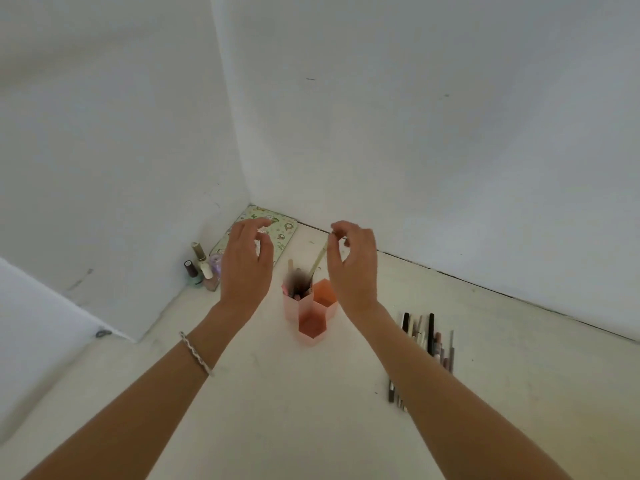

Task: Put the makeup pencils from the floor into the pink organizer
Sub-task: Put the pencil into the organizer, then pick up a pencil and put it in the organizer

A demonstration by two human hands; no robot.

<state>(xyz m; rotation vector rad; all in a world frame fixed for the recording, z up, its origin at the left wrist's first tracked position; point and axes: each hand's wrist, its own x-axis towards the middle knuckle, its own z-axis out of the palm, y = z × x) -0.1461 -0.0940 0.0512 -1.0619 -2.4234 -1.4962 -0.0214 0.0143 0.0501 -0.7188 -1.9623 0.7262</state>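
We have the pale pencil (319, 259) pinched at its top end in our right hand (353, 265), its lower end dipping into the crowded rear-left cell of the pink organizer (311, 317). Our left hand (246, 261) hovers beside it, fingers loosely curved, holding nothing. Risk: the tip snags on the packed pencils or the cell wall and tips the unsteadied organizer; remaining pencils (429, 337) lie on the floor, well apart to the right.

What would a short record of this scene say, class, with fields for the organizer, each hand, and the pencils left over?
Organizer: pink organizer, upright, one compartment holding pencils
Right hand: pinches pale pencil above that compartment
Left hand: open, holds nothing
Loose pencils: row on floor, right of organizer
Corner: nail polish bottles, patterned case
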